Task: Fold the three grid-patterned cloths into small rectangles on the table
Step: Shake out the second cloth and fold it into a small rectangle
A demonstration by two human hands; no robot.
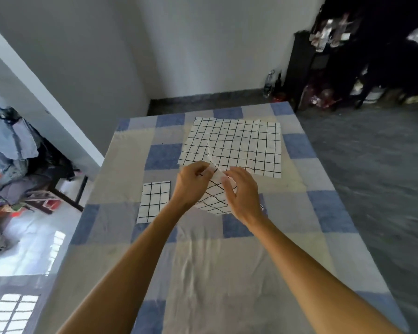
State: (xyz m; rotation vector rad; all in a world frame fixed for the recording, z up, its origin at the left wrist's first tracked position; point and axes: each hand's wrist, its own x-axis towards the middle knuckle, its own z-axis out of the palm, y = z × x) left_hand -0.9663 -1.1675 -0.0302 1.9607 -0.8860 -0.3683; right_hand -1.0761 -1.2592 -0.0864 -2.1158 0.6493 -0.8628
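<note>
A white cloth with a black grid (215,196) hangs bunched between my hands above the table's middle. My left hand (191,184) pinches its upper edge from the left. My right hand (241,191) grips it from the right, fingers curled over the fabric. A second grid cloth (241,145) lies spread flat behind them toward the far edge. A third grid cloth (154,201), folded into a small rectangle, lies to the left of my left wrist.
The table wears a blue, grey and cream checked cover (203,273). A dark chair with piled clothes (34,174) stands at the left. Bottles (270,83) and a dark shelf (323,68) stand on the floor beyond the far right corner.
</note>
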